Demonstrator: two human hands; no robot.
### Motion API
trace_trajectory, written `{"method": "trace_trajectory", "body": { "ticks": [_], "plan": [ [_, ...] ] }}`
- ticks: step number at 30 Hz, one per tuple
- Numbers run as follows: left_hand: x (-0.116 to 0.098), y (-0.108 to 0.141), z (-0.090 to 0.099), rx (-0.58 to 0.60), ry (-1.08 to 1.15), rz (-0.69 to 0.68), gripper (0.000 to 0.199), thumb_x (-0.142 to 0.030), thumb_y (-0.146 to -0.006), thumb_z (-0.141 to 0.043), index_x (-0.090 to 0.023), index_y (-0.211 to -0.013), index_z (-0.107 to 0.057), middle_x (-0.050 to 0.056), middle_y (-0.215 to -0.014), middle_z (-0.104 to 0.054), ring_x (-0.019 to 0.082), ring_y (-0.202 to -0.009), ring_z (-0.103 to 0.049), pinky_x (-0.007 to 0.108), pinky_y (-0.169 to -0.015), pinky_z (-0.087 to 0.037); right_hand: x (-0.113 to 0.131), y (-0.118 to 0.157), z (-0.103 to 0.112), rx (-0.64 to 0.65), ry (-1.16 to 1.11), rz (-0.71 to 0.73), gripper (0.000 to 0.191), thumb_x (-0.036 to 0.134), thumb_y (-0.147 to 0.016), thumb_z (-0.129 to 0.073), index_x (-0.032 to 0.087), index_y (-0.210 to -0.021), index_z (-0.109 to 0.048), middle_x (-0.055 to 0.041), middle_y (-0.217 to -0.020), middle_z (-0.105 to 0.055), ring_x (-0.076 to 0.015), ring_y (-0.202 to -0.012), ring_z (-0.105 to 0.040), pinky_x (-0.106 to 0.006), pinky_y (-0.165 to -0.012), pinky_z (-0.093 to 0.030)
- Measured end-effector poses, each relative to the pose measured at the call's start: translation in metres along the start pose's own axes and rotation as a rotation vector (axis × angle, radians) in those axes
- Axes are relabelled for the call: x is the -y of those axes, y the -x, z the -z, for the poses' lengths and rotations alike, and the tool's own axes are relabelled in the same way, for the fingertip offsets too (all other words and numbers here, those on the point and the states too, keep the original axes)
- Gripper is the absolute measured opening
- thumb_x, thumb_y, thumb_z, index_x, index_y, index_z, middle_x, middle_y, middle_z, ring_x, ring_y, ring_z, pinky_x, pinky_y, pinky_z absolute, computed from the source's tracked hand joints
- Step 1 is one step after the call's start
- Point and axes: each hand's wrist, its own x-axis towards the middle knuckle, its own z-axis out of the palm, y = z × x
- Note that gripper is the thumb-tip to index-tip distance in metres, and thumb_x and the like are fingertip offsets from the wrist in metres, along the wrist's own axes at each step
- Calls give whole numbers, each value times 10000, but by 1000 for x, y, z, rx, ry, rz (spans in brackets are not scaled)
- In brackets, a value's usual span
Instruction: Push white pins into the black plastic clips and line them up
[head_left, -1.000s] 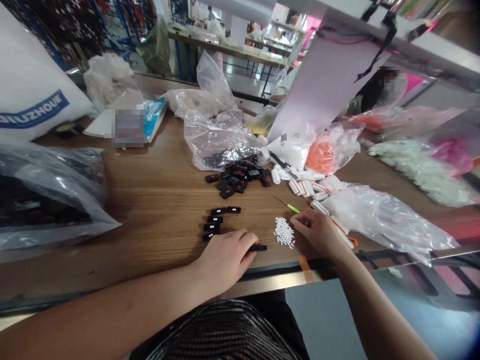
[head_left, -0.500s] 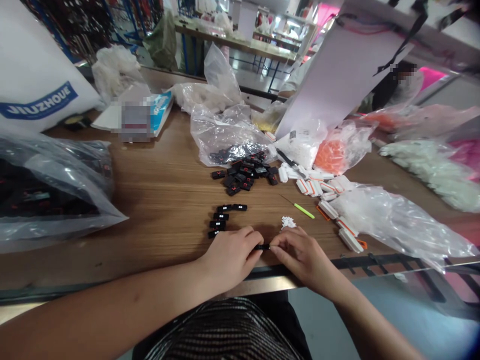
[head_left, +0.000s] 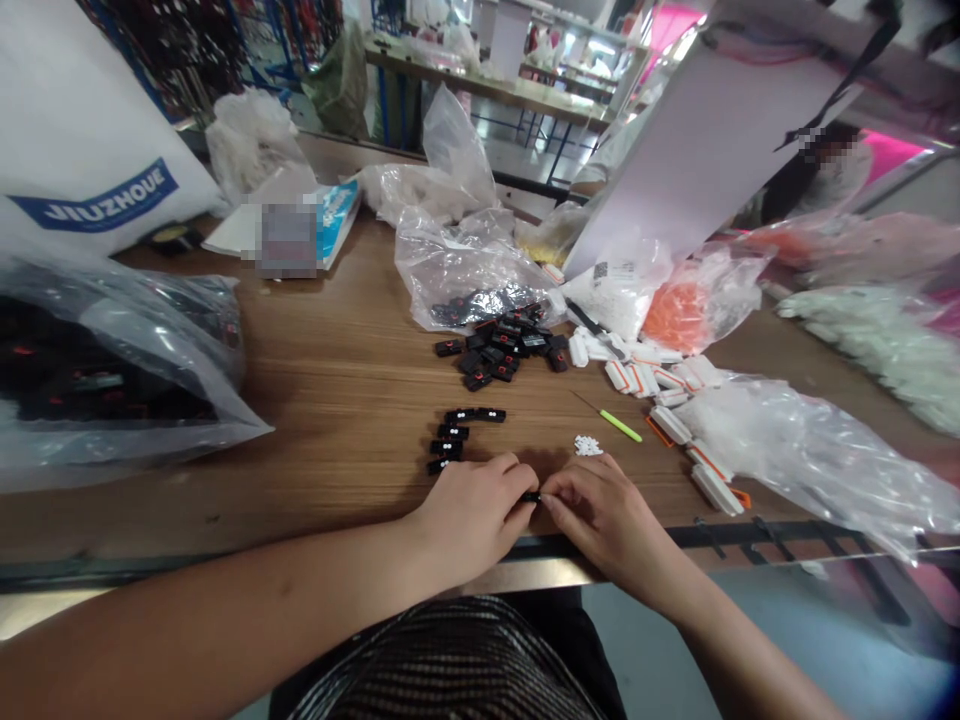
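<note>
My left hand (head_left: 480,512) is closed around a small black plastic piece (head_left: 531,496) at the table's front edge, and covers most of it. At the right end of that piece, the thumb and fingertips of my right hand (head_left: 600,510) are pinched together; what sits between them is too small to make out. Just beyond my right hand lies a little heap of tiny white parts (head_left: 588,445). Several black pieces with paired white dots (head_left: 453,432) form a bent row beyond my left hand. A thin tool with a yellow-green handle (head_left: 621,426) rests farther right.
A pile of black pieces (head_left: 501,350) spills from a clear bag (head_left: 465,265) at the back. White cases with orange trim (head_left: 637,378) lie on the right beside another clear bag (head_left: 817,440). A large bag of black parts (head_left: 112,350) stands left. A pillar (head_left: 682,140) rises behind.
The whole scene has shifted slightly to the right in view as the head turned a little. Both hands stay together at the black piece, with little visible movement.
</note>
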Motion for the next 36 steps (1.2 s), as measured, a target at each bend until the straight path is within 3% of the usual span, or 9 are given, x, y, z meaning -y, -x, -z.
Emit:
{"method": "trace_trajectory", "body": {
  "ticks": [9,15,22,25,28,31,36],
  "plan": [
    [0,-1,-1,0,-6,0,75,-251,-931,-577,-200,-964,-622,21,-974,-663,231,-812,-681,377,-707,-554,4,-2,4,21,74,76,149,203,-942,-571,209,-816,-651,-2,-750,-641,-157,-727,-567,-334,-764,-387],
    [0,-1,0,-2,14,17,86,-259,-929,-586,-203,-977,-629,19,-979,-672,232,-816,-686,384,-728,-558,2,3,9,-56,148,144,135,203,-943,-588,241,-932,-717,-11,-830,-709,-175,-788,-608,-356,-786,-374],
    [-1,-1,1,-1,50,14,98,-213,-923,-578,-202,-998,-640,24,-995,-676,234,-841,-689,392,-762,-560,9,9,5,-16,230,179,190,180,-933,-573,253,-997,-736,-22,-819,-721,-193,-783,-619,-387,-787,-391],
    [-1,-1,2,14,39,15,104,-234,-934,-574,-199,-1002,-645,36,-1001,-673,236,-834,-686,398,-755,-560,-13,10,14,-113,169,72,173,236,-938,-575,248,-993,-739,-29,-868,-732,-189,-796,-638,-372,-774,-416],
    [-1,0,1,9,41,9,110,-230,-937,-563,-196,-1003,-644,41,-997,-670,237,-821,-683,406,-745,-560,-49,9,30,-278,232,-197,201,314,-929,-577,213,-898,-748,-53,-852,-736,-202,-765,-645,-360,-732,-446],
    [-1,-1,1,0,44,8,107,-225,-937,-557,-193,-995,-642,40,-990,-669,238,-810,-683,410,-728,-563,-77,6,40,-224,281,-363,238,366,-907,-579,213,-889,-761,-48,-809,-739,-208,-720,-649,-346,-682,-457],
    [-1,-1,1,2,24,3,102,-230,-935,-568,-194,-995,-641,37,-994,-673,243,-806,-686,406,-706,-563,-81,-2,37,-122,141,-327,221,331,-889,-579,218,-893,-769,-34,-850,-759,-188,-734,-669,-321,-710,-485]
  ]
}}
